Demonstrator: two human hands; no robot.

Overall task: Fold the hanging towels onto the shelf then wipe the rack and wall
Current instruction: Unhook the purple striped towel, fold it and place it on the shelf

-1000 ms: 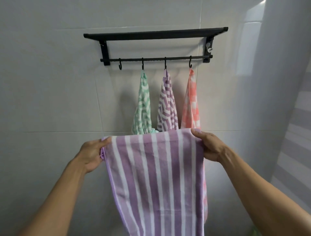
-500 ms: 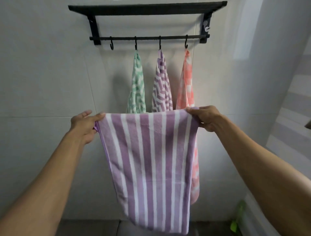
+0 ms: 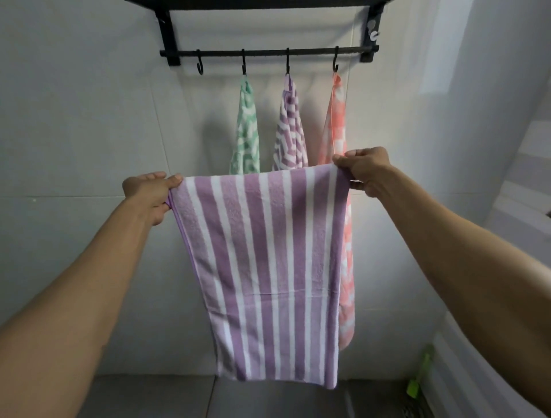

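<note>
Towels hang in a row above and beyond the hands: a green patterned towel (image 3: pixel 246 131), a purple zigzag towel (image 3: pixel 289 128) and a coral towel (image 3: pixel 340 149), each caught on its own hook of the black rack (image 3: pixel 268 53) fixed to the tiled wall (image 3: pixel 83 119). A fourth hook (image 3: pixel 200 66), up and beyond the left hand, carries nothing. The rack's shelf (image 3: pixel 268 3) runs along the top edge of the view, above the hook rail. Low to the right of the right forearm, a bright green object (image 3: pixel 416 385) stands near the floor (image 3: pixel 179 396); what it is cannot be made out.

Between the hands and the wall, the striped purple towel (image 3: pixel 262 268) stretches flat and hangs straight down, covering the lower parts of the green and zigzag towels and most of the coral one, whose edge shows just past its right side.

The left hand (image 3: pixel 150 194) pinches the striped towel's upper left corner, thumb lying on top of the hem and fingers curled behind the cloth. The right hand (image 3: pixel 365 170) grips the upper right corner, fingers folded over the hem with the knuckles up. Both arms reach forward, the top edge pulled taut between the two hands, the right hand a little higher than the left. The towel's lower hem hangs near the floor.
</note>
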